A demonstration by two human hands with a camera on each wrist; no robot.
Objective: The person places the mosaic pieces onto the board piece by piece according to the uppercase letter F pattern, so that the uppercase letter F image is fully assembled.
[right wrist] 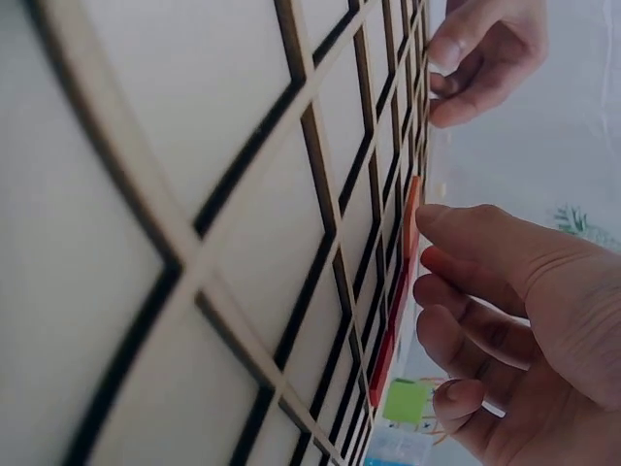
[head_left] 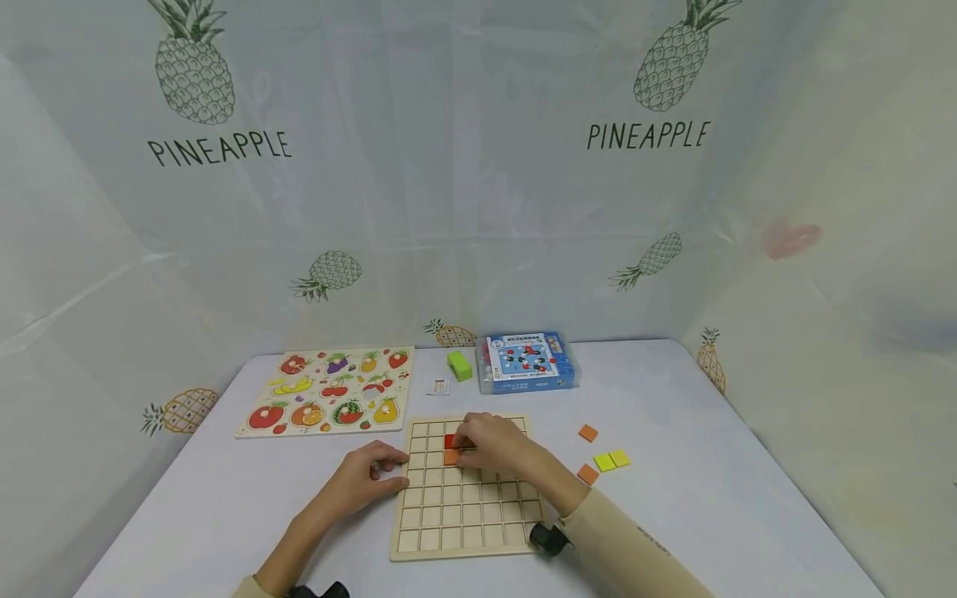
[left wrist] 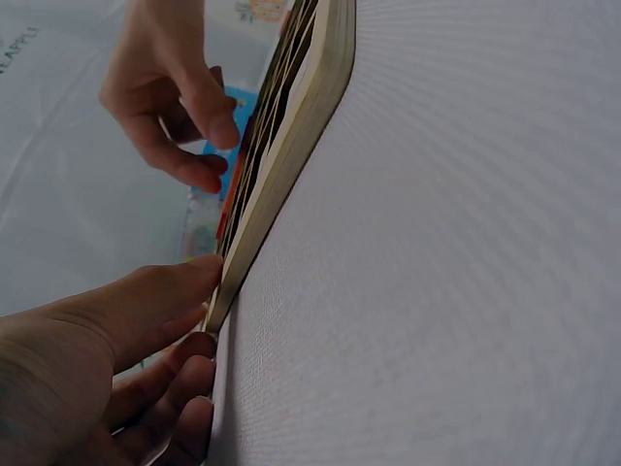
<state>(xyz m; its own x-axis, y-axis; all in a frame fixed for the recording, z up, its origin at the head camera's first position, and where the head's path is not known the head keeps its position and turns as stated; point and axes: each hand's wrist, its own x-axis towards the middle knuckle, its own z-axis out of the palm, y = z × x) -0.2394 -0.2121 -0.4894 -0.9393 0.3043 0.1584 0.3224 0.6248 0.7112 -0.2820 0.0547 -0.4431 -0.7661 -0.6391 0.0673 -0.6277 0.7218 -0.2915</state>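
**Settling an orange tile on the grid board**

The orange tile (head_left: 451,458) lies in a cell of my wooden grid board (head_left: 429,518), just nearer me than a red tile (head_left: 449,441). My right hand (head_left: 495,446) is loosely curved there, thumb by the orange tile, without a visible pinch. My left hand (head_left: 360,480) rests relaxed fingertips against the board's left edge. I judge this step as seating that tile; next would call for a loose yellow tile (head_left: 620,458) or orange spare (head_left: 588,433) on my right. Beyond sits a fruit puzzle board (head_left: 325,391).
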